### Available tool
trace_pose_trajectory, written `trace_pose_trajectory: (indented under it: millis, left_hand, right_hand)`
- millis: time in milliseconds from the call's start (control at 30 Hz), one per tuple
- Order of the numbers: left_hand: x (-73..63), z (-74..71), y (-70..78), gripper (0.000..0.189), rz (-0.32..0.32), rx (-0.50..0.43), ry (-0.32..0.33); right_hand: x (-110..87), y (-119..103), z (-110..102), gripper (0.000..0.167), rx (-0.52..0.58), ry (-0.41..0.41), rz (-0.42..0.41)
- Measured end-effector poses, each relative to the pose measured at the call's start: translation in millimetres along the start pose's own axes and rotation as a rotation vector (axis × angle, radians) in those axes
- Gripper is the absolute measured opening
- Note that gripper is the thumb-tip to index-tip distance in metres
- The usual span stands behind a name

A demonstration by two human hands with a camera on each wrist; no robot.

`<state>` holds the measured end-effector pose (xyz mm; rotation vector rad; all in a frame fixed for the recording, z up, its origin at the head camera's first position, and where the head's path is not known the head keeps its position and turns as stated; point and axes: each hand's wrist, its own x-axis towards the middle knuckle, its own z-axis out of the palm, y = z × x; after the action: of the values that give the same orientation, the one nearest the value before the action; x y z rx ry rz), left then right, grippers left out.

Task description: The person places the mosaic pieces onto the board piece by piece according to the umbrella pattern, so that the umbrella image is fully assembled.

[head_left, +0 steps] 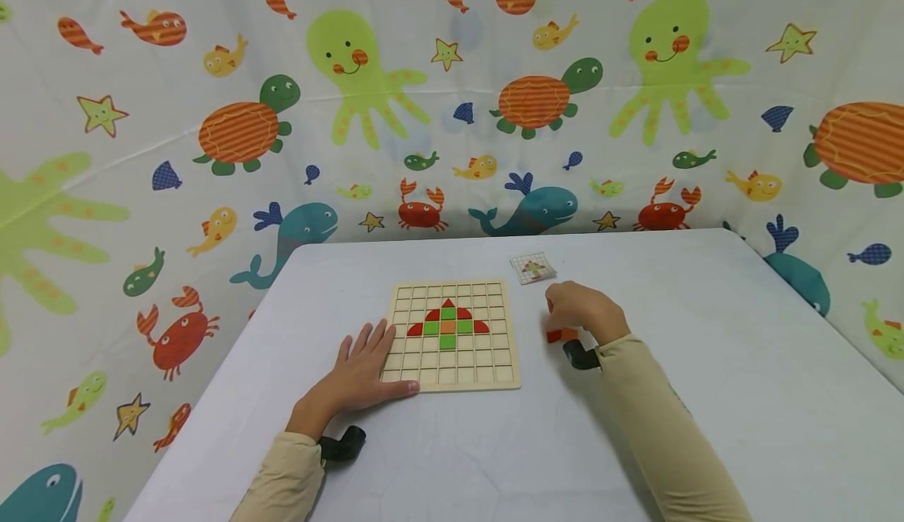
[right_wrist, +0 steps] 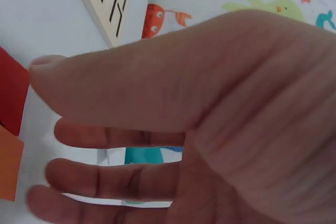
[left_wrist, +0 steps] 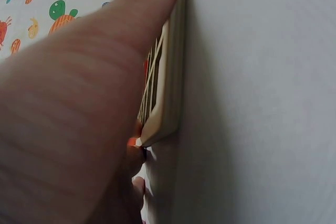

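Observation:
A square wooden grid board (head_left: 452, 377) lies on the table. Red, green and orange pieces form a pattern on it, with an orange square (head_left: 448, 326) at its centre. My left hand (head_left: 359, 373) rests at the board's left edge, fingers spread and thumb along the near left corner. To the right of the board, my right hand (head_left: 585, 310) reaches down over a small group of loose red and orange pieces. In the right wrist view, the thumb tip is at the edge of a red piece (right_wrist: 11, 93), with an orange piece (right_wrist: 9, 163) beside it. The fingers extend fairly straight below the thumb.
A small card (head_left: 533, 268) with a printed grid pattern lies beyond the board's right corner. The white table (head_left: 452, 459) ends at the back against a curtain (head_left: 452, 98) printed with sea animals. Black wrist cameras (head_left: 343, 444) sit at both sleeves.

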<state>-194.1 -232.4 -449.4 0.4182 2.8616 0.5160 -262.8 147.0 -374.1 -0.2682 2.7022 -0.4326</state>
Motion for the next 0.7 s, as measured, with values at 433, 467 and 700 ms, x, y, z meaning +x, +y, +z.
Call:
trace_pose_trajectory:
  millis: [433, 467, 700]
  left_hand:
    - [1.1, 0.1, -2.6, 0.122, 0.002, 0.009, 0.007]
    - [1.3, 0.2, -2.7, 0.122, 0.001, 0.01, 0.007]
    - [2.1, 0.7, -3.7, 0.123, -0.002, 0.01, 0.008]
  right_hand:
    - [-8.0, 0.4, -1.8, 0.024, 0.023, -0.062, 0.152]
    - [-7.6, 0.6, -1.6, 0.024, 0.024, -0.068, 0.158]
    - [-2.1, 0.2, 1.0, 0.017, 0.033, -0.095, 0.128]
